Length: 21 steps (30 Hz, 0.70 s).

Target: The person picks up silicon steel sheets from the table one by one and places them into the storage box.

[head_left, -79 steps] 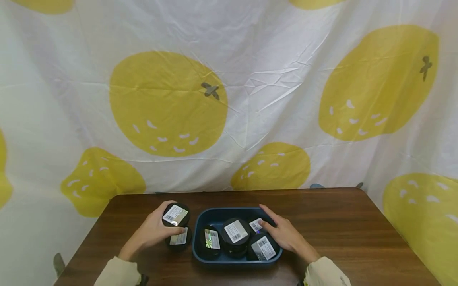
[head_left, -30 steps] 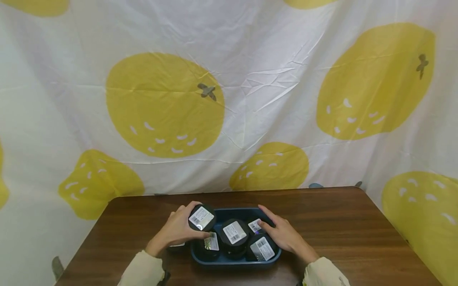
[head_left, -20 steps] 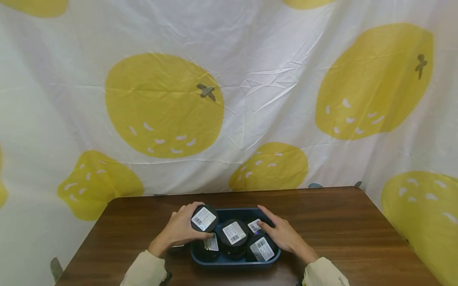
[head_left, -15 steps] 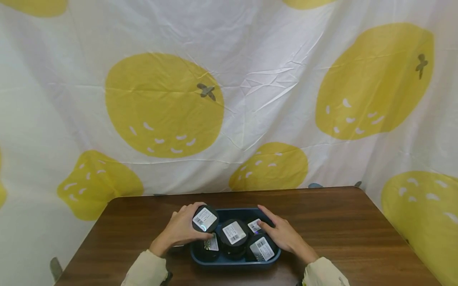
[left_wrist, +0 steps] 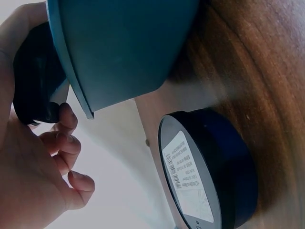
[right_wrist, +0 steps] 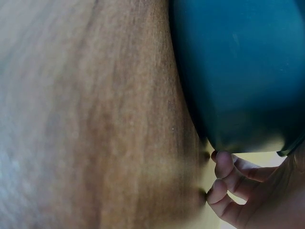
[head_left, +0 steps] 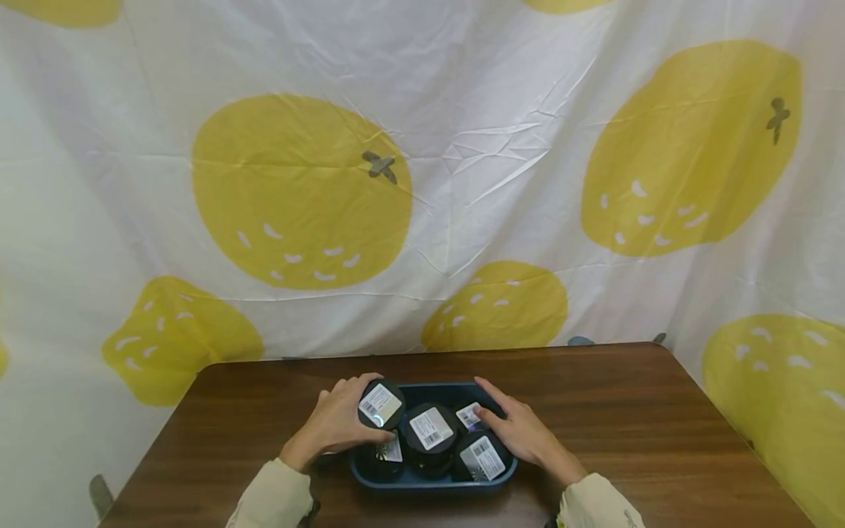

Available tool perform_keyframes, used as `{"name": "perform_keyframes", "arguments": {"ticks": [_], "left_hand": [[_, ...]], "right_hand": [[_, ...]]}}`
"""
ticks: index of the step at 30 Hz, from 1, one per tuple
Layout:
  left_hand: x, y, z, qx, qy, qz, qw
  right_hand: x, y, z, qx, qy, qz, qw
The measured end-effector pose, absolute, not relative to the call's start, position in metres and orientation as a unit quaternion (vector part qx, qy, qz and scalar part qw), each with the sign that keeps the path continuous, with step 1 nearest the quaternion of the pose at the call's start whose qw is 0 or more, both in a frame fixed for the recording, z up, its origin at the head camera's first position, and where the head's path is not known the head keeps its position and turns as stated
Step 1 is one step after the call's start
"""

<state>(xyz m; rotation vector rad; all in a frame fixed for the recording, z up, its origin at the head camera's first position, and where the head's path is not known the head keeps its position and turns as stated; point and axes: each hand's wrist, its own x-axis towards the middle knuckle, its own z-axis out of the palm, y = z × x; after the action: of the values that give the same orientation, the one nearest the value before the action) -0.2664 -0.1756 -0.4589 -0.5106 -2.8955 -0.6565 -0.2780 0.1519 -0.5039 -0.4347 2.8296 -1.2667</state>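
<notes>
My left hand [head_left: 335, 419] grips a round black container [head_left: 381, 405] with a white barcode label, thumb in front and fingers behind. It is at the back left corner of the blue plastic bin [head_left: 436, 487], and the left wrist view shows it against the bin's outer rim. My right hand [head_left: 521, 433] holds the bin's right side, thumb over the rim and fingers outside. Several similar labelled containers sit in the bin, including a middle one [head_left: 430, 429] on top of another. A further container [left_wrist: 205, 167] stands on the table left of the bin, mostly hidden by my left hand in the head view.
The brown wooden table [head_left: 634, 418] carries the bin near its front. Behind it hangs a white cloth [head_left: 475, 183] printed with yellow fruit.
My left hand has carried the black container rightward from above another one on the table to the bin's left end, creeping slightly further right lately. The right hand has stayed on the bin.
</notes>
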Motion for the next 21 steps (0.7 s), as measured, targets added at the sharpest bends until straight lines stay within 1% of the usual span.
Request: {"name": "perform_keyframes", "arguments": {"ticks": [7, 21], "left_hand": [[-0.2675, -0.1729, -0.4593, -0.163, -0.964, -0.204, 0.056], [-0.2688, -0.1713, -0.463, -0.167, -0.968, -0.175, 0.074]], "right_hand": [[-0.2785, 0.1521, -0.5048, -0.141, 0.903, -0.406, 0.002], [-0.2762, 0.1516, -0.5016, -0.142, 0.904, -0.404, 0.002]]}}
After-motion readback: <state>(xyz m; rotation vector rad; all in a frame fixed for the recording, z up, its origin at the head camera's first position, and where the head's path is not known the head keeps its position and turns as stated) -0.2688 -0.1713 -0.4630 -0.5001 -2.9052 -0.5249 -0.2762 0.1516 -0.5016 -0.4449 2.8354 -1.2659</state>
